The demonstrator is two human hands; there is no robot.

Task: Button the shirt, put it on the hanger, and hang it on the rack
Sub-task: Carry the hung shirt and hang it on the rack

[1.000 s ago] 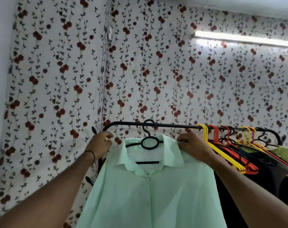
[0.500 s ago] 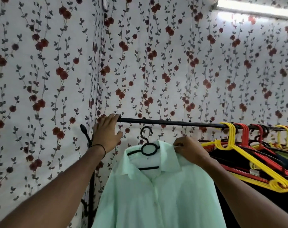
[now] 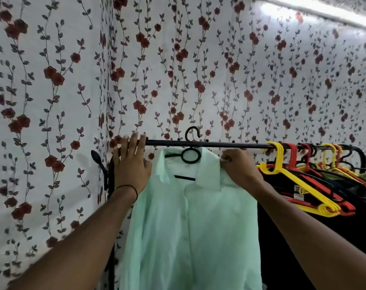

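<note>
At nine o'clock on the thin rail (image 3: pixel 219 145), the left hand (image 3: pixel 129 164) lies flat-fingered. The right hand (image 3: pixel 240 170) pinches the mint shirt (image 3: pixel 188 227).

Both arms reach up; left hand (image 3: pixel 129 164) has fingers (image 3: pixel 136 143) straight, right hand (image 3: pixel 240 170) fingers curled, pinching.

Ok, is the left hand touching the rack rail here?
Touching. The head view shows the left hand with its fingers laid straight across the black rack rail near its left end, with no gap visible.
</note>
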